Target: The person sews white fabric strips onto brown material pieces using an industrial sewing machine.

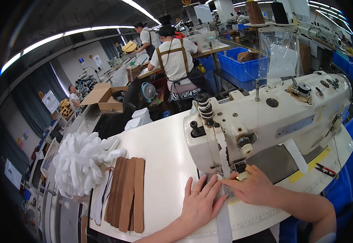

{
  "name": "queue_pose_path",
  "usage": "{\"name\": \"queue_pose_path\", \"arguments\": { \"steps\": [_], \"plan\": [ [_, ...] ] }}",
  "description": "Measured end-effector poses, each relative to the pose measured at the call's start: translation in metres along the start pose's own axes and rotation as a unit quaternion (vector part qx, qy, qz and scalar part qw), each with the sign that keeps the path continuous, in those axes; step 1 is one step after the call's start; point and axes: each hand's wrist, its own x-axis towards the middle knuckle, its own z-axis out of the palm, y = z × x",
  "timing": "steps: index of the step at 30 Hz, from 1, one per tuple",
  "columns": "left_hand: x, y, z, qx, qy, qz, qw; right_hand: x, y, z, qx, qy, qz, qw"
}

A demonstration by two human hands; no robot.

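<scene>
In the head view, the pale strip (224,222) runs from the sewing machine (269,117) toward the counter's (166,150) near edge. The left grip (199,205) lies spread, thumb across it; the right grip (254,187) curls nearby, whether pinching anything unclear.

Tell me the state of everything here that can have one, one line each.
Left hand: open, partly over the strip
Right hand: fingers bent; grip unclear
Strip: unrolled, partly covered
Machine: running or stopped, can't tell
Brown strips: side by side, overlapping
White pile: heaped loosely
Box: open
Blue bin: open, partly filled
Ceiling light: on
</scene>
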Motion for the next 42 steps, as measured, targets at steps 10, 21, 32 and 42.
{"name": "queue_pose_path", "arguments": {
  "steps": [10,21,32,42],
  "plan": [
    [0.003,0.001,0.003,-0.017,0.006,-0.017,1.000,0.001,0.005,0.007,-0.006,0.021,-0.001,1.000],
    [0.005,-0.002,0.005,-0.048,0.004,0.002,0.999,-0.004,0.007,0.007,0.029,0.028,-0.027,0.999],
    [0.008,-0.015,0.004,-0.108,0.004,0.051,0.993,-0.002,0.009,0.008,0.046,0.051,-0.053,0.996],
    [-0.001,-0.011,0.018,-0.104,0.021,0.048,0.993,-0.010,0.007,0.012,0.033,0.036,-0.053,0.997]
  ]
}}
